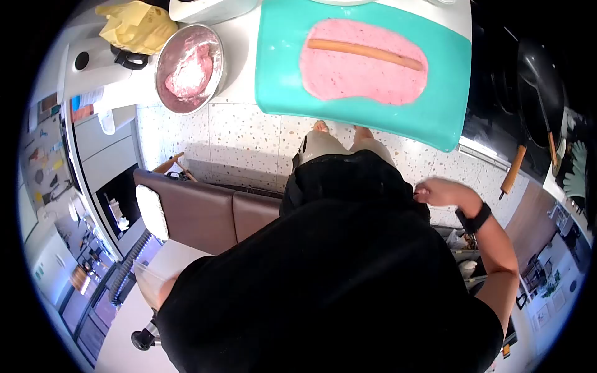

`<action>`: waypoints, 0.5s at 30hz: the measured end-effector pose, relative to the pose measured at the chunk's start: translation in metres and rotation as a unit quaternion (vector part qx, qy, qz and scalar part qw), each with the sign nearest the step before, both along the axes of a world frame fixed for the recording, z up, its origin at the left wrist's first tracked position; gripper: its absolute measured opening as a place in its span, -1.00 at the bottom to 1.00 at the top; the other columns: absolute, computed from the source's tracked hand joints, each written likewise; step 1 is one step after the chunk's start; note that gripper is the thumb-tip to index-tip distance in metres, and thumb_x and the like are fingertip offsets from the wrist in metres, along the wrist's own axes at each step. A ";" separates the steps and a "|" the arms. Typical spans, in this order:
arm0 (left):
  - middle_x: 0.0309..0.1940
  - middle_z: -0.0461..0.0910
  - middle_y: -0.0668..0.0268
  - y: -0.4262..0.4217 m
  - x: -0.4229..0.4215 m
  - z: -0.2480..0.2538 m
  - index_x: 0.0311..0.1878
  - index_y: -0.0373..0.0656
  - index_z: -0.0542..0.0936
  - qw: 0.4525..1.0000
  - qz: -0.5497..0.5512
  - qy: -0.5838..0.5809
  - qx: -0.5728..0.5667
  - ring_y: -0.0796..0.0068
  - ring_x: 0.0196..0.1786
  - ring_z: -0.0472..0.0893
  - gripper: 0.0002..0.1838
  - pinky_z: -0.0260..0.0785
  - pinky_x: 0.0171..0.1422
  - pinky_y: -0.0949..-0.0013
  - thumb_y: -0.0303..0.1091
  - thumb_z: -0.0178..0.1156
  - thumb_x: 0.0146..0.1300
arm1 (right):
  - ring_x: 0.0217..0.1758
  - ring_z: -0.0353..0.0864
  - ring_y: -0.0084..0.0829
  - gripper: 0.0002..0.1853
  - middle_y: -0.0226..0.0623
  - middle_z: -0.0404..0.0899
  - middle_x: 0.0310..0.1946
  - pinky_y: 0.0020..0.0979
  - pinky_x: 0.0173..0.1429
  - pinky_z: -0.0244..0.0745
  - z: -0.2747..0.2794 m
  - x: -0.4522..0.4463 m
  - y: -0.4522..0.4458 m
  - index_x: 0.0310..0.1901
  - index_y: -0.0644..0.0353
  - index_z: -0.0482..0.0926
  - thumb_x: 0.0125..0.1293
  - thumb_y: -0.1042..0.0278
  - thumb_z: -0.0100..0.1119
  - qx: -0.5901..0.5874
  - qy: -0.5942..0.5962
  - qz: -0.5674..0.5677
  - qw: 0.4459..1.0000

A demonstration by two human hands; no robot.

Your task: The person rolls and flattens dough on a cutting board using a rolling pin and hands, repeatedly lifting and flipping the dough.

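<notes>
My right hand is at the right side of my waist, fingers curled together against the black clothing; what they pinch is too small to make out. A dark band is on that wrist. My left hand is out of view. On the counter in front of me, a teal mat carries a flat, rolled-out sheet of pink dough. A thin wooden rolling pin lies across the sheet, untouched. Left of the mat, a metal bowl holds a lump of pink dough.
A yellow bag is beyond the bowl at the upper left. To the right are a dark pan and a wooden handle at the counter edge. A brown bench stands behind me on the left, near a white table.
</notes>
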State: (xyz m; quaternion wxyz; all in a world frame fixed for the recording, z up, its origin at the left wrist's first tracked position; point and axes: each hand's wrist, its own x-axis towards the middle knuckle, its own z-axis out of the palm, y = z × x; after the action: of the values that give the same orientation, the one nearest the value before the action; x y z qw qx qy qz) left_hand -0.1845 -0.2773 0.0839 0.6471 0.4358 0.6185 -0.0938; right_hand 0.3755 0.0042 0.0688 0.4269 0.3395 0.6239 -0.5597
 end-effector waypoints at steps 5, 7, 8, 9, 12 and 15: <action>0.07 0.70 0.02 -0.041 0.044 -0.008 0.16 -0.17 0.64 0.990 0.046 0.087 0.102 0.08 0.10 0.67 -0.55 0.48 0.24 0.08 -0.01 0.18 0.43 | -0.16 0.58 -0.41 -0.59 -0.21 0.64 -0.25 -0.30 -0.04 0.53 0.000 0.044 -0.056 0.06 0.37 0.58 0.34 0.19 0.22 -0.065 0.031 -0.273 0.959; 0.07 0.70 0.01 -0.044 0.049 -0.015 0.17 -0.17 0.64 0.986 0.043 0.099 0.129 0.07 0.10 0.67 -0.54 0.49 0.23 0.08 0.00 0.18 0.43 | -0.12 0.58 -0.47 -0.57 -0.25 0.66 -0.21 -0.32 -0.05 0.52 0.001 0.044 -0.063 0.08 0.37 0.57 0.31 0.21 0.24 -0.078 0.024 -0.273 0.959; 0.07 0.70 0.01 -0.048 0.054 -0.017 0.18 -0.17 0.63 0.984 0.046 0.107 0.138 0.07 0.10 0.67 -0.53 0.49 0.23 0.09 0.00 0.18 0.43 | -0.13 0.58 -0.48 -0.55 -0.27 0.67 -0.22 -0.34 -0.05 0.52 0.001 0.043 -0.067 0.07 0.38 0.58 0.28 0.20 0.27 -0.064 0.011 -0.242 0.968; 0.07 0.70 0.00 -0.047 0.056 -0.021 0.18 -0.18 0.63 0.982 0.043 0.112 0.149 0.06 0.10 0.68 -0.53 0.49 0.23 0.09 0.00 0.18 0.43 | -0.14 0.58 -0.49 -0.54 -0.28 0.68 -0.22 -0.36 -0.06 0.52 0.002 0.043 -0.070 0.06 0.38 0.59 0.26 0.18 0.31 -0.050 -0.003 -0.211 0.976; 0.07 0.69 -0.01 -0.049 0.061 -0.031 0.20 -0.18 0.62 0.975 0.026 0.128 0.177 0.06 0.09 0.68 -0.51 0.50 0.23 0.10 0.02 0.18 0.44 | -0.26 0.59 -0.46 -0.56 -0.27 0.69 -0.32 -0.35 -0.18 0.51 -0.023 0.060 -0.114 0.00 0.35 0.65 0.19 0.18 0.34 -0.116 -0.002 -0.224 0.968; 0.08 0.69 -0.02 -0.032 0.056 -0.047 0.22 -0.19 0.61 0.964 -0.015 0.136 0.228 0.05 0.08 0.69 -0.49 0.50 0.22 0.11 0.03 0.19 0.44 | -0.48 0.52 -0.54 -0.61 -0.41 0.63 -0.46 -0.42 -0.38 0.49 -0.009 0.059 -0.131 -0.04 0.30 0.70 0.10 0.29 0.40 -0.162 0.027 -0.265 0.950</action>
State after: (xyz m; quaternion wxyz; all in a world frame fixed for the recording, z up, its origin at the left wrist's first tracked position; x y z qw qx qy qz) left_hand -0.1280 -0.3098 0.0371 0.4393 0.5641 0.6989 -0.0188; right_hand 0.4342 -0.1269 0.0594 0.2952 0.4042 0.4236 -0.7550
